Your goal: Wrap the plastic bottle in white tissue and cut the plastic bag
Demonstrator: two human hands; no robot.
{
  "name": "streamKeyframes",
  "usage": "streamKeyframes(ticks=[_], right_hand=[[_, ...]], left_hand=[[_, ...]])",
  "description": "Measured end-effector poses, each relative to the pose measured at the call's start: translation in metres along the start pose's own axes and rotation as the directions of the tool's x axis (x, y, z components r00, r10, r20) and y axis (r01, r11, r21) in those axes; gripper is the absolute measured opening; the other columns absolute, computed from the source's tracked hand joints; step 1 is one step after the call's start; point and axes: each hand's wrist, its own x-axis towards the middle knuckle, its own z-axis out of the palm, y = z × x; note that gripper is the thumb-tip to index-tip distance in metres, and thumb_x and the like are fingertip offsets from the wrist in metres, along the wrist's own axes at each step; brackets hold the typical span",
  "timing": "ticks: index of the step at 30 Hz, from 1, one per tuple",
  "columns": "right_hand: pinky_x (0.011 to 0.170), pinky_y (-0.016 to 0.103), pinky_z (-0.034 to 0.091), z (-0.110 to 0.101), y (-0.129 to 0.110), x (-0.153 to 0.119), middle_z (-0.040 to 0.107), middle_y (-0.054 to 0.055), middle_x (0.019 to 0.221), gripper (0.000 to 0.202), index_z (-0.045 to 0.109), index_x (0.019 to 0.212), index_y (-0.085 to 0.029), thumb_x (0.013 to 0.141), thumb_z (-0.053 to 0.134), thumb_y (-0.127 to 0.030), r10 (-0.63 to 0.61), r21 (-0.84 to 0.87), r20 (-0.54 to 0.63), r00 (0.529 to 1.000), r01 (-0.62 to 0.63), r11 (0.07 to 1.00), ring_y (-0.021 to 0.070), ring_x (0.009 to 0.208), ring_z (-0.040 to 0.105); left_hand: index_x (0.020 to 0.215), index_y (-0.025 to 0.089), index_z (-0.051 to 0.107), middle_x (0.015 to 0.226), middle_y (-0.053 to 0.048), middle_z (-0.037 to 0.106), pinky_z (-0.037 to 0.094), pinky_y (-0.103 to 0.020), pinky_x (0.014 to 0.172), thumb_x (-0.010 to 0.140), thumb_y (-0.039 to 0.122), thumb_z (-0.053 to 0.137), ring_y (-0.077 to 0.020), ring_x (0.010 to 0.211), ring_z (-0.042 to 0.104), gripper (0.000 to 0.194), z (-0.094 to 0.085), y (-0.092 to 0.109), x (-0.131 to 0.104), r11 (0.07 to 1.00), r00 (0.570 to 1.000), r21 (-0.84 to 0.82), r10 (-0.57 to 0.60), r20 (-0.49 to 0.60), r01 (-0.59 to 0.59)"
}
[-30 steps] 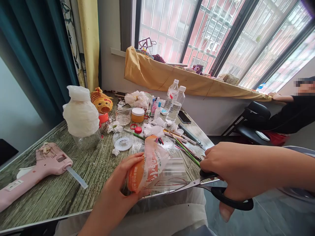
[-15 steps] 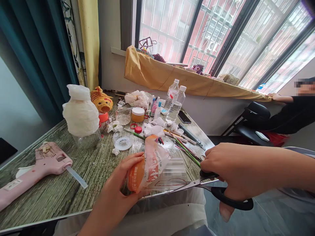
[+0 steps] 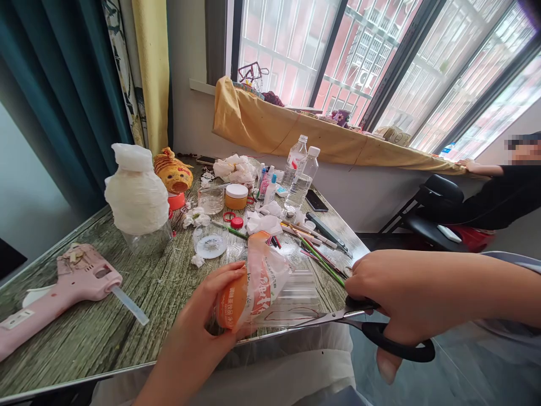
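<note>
Biggest first: barred window (image 3: 321, 51) behind, yellow cloth (image 3: 279, 121) on its sill. Person in a dark top (image 3: 482, 194) off to the right, one hand on the sill cloth. Table (image 3: 101, 338) wood-grain, cluttered toward the back. Off-white coated bottle (image 3: 137, 194) upright on the left, clear at its base. Pink glue gun (image 3: 88, 276) lying in front of it, translucent stick poking out. Two water bottles (image 3: 301, 189) near the back right. Clear plastic piece (image 3: 300, 287) at the table's front edge, orange-and-white label partly loose, dark red outline on the plastic. Left hand (image 3: 196, 316) wrapped around its label end. Right hand (image 3: 384, 282) in the handles of black scissors (image 3: 338, 317), blades at the piece's near side; can't tell if plastic is between them. White-lidded jar (image 3: 236, 197) mid-table. Red cap (image 3: 237, 223) just in front of it.
</note>
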Motion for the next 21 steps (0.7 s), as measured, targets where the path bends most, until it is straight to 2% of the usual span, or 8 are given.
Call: streamKeyframes(ticks=[3,8,11,15,21], right_hand=[[0.039,0.022,0.028,-0.0032,-0.0015,0.0003,0.049,-0.001,0.054,0.059,0.06,0.065,-0.017,0.062,0.062,-0.076,0.027,0.006,0.033,0.999,-0.027,1.0,0.0111,0.044,0.039],[0.036,0.021,0.027,-0.0073,-0.0015,-0.0008,0.047,-0.004,0.052,0.053,0.057,0.063,-0.018,0.059,0.07,-0.069,0.034,0.05,0.048,0.998,-0.036,0.998,0.0095,0.042,0.04],[0.035,0.02,0.027,-0.0062,0.0,-0.002,0.048,-0.004,0.054,0.054,0.056,0.063,-0.018,0.059,0.07,-0.071,0.038,0.069,0.052,0.998,-0.042,0.997,0.0095,0.043,0.041],[0.036,0.021,0.026,-0.0035,0.0008,-0.0031,0.049,-0.004,0.054,0.057,0.058,0.063,-0.018,0.059,0.068,-0.073,0.051,0.056,0.048,0.998,-0.054,0.997,0.0097,0.043,0.041],[0.035,0.02,0.025,-0.0035,-0.0018,-0.003,0.051,-0.004,0.053,0.048,0.057,0.06,-0.018,0.061,0.073,-0.063,0.052,0.037,0.007,0.999,-0.052,0.998,0.0092,0.042,0.041]], left_hand=[[0.115,0.033,0.054,0.133,-0.002,0.055,0.046,-0.042,0.101,0.066,0.025,0.074,-0.0267,0.127,0.047,0.053,-0.0009,0.0016,0.0011,0.999,1.0,0.032,-0.004,0.0,0.004],[0.114,0.035,0.053,0.131,0.0,0.056,0.046,-0.043,0.101,0.065,0.028,0.075,-0.0264,0.124,0.051,0.055,-0.0018,-0.001,0.0016,0.999,1.0,0.043,-0.006,-0.023,0.007],[0.115,0.037,0.052,0.129,0.001,0.058,0.046,-0.043,0.101,0.065,0.032,0.076,-0.0257,0.121,0.053,0.056,-0.001,-0.0025,0.0018,0.999,0.999,0.039,0.001,-0.032,0.0],[0.114,0.037,0.052,0.127,0.001,0.059,0.047,-0.043,0.1,0.065,0.031,0.076,-0.0253,0.12,0.054,0.055,-0.0007,-0.0023,0.0023,0.998,0.999,0.06,0.023,-0.036,-0.021],[0.114,0.037,0.051,0.126,0.001,0.059,0.045,-0.044,0.102,0.065,0.032,0.077,-0.0251,0.118,0.055,0.056,-0.0015,-0.0032,0.0015,0.998,0.999,0.066,0.027,-0.046,-0.024]])
